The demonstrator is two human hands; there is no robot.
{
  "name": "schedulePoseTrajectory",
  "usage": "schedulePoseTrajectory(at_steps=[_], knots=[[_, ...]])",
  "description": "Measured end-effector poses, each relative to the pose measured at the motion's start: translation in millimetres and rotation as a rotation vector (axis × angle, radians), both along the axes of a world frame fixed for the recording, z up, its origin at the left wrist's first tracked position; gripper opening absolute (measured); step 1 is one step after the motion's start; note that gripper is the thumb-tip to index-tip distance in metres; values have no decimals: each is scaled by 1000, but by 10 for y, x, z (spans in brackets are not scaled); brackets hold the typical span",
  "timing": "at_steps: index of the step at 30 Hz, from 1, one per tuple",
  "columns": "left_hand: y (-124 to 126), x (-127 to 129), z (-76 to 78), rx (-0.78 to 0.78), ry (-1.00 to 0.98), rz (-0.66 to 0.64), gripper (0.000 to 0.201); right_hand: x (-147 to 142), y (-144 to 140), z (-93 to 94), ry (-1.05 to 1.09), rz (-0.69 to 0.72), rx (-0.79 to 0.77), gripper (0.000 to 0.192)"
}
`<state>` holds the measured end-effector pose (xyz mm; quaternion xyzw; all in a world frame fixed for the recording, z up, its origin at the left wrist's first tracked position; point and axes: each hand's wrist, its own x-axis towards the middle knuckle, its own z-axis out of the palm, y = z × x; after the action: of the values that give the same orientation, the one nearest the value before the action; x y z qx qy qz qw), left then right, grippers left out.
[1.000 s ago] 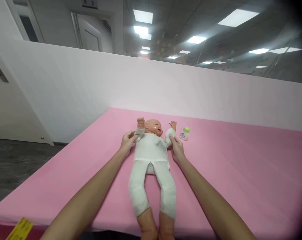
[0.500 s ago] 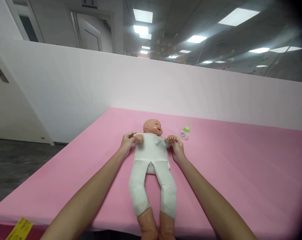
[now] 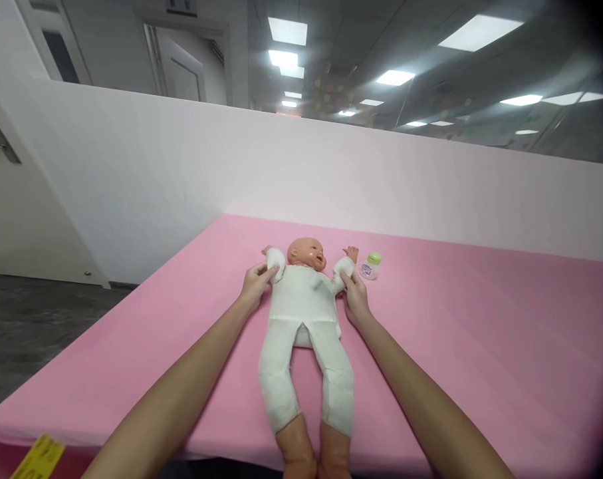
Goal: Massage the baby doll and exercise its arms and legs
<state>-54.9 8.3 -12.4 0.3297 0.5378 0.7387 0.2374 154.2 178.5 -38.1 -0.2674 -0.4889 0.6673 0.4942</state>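
Observation:
A baby doll (image 3: 304,313) in a white one-piece suit lies on its back on the pink table (image 3: 481,346), head away from me, bare feet at the near edge. My left hand (image 3: 254,285) grips the doll's sleeved arm on the left side. My right hand (image 3: 355,298) grips the doll's other arm on the right side. Both doll arms lie spread outward beside the head, the small hands showing past the sleeves. A small bottle (image 3: 369,266) with a green cap stands just beyond my right hand.
A white partition wall (image 3: 331,173) runs along the table's far edge. A yellow tag (image 3: 39,458) sticks out at the near left corner. Grey floor and a door lie to the left.
The doll's arms were raised upright, then folded in toward its chest, and now are spread outward beside its head. My hands stayed on them throughout.

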Motion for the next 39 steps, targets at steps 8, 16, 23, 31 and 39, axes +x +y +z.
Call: schedulePoseTrajectory(at_steps=[8, 16, 23, 31, 39], knots=[[15, -13, -9, 22, 17, -2, 32, 10, -36, -16, 22, 37, 108, 25], [-6, 24, 30, 33, -4, -44, 41, 4, -14, -20, -16, 19, 72, 32], [-8, 23, 33, 32, -11, -40, 42, 18, -8, -18, -8, 11, 86, 30], [5, 18, 19, 33, -6, -28, 37, 3, 20, -28, -32, 18, 51, 33], [3, -5, -4, 23, -5, -34, 38, 11, 9, 13, -30, 23, -24, 33]])
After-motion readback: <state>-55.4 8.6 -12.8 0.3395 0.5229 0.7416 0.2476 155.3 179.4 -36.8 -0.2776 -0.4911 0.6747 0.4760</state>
